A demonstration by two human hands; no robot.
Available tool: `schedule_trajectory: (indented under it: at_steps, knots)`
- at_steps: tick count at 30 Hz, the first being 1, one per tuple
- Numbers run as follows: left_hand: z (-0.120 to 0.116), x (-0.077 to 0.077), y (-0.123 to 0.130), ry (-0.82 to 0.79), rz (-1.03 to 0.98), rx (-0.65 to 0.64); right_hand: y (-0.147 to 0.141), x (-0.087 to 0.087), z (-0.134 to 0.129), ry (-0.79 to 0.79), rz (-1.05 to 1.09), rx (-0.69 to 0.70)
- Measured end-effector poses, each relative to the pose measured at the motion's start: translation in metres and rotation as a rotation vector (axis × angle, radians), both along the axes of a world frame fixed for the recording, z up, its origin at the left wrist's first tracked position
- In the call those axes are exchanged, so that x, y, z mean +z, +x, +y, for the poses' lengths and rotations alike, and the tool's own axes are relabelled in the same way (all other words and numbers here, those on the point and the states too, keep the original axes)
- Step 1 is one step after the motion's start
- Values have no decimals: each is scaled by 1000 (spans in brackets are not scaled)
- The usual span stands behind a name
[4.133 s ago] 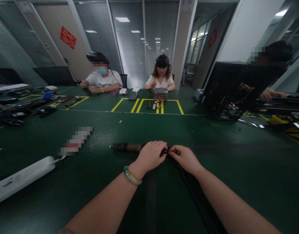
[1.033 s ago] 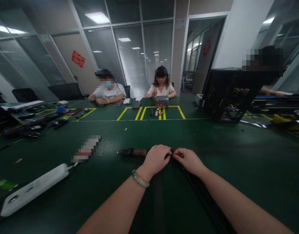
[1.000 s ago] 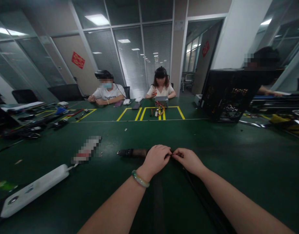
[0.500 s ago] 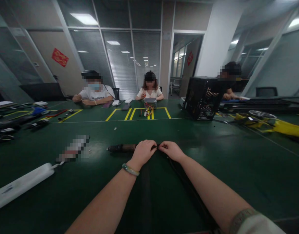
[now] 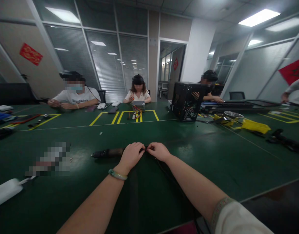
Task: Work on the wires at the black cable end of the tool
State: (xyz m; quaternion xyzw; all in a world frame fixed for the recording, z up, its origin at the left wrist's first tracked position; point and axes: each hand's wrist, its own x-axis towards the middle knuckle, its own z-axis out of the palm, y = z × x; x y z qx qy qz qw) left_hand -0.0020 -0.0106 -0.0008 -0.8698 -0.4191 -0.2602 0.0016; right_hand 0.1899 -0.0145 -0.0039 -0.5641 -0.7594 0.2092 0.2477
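A dark cylindrical tool (image 5: pixel 107 153) with a pointed metal tip lies on the green table, tip to the left. My left hand (image 5: pixel 133 155) is closed over its right end. Close beside it, my right hand (image 5: pixel 159 152) pinches at the same spot, where a dark cable (image 5: pixel 167 170) meets the tool and runs down toward the table's near edge. The fingertips of both hands nearly touch, and the small part between them is too tiny to make out.
A white power strip (image 5: pixel 6 192) lies at the left, near a blurred-out object. A black computer case (image 5: pixel 187 101) stands beyond my hands, with a yellow item (image 5: pixel 255 125) to its right. Several people sit or work across the green table (image 5: pixel 212 162).
The view has turned to the right, so the surroundings have shifted left. Both hands keep their closed pose at the tool's right end.
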Motion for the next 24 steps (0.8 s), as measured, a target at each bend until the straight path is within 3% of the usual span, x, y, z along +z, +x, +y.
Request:
schedule_trajectory:
  at_steps: [12,18,24]
  knots:
    - [6,2,-1,-28,5,-24,2,15,8,-51,-104,24]
    - [9,0,-2,-41,2,-33,-5,7,-1,76,-115,-15]
    - [11,-2,-3,-11,-19,-56,-2,7,0,147,-113,52]
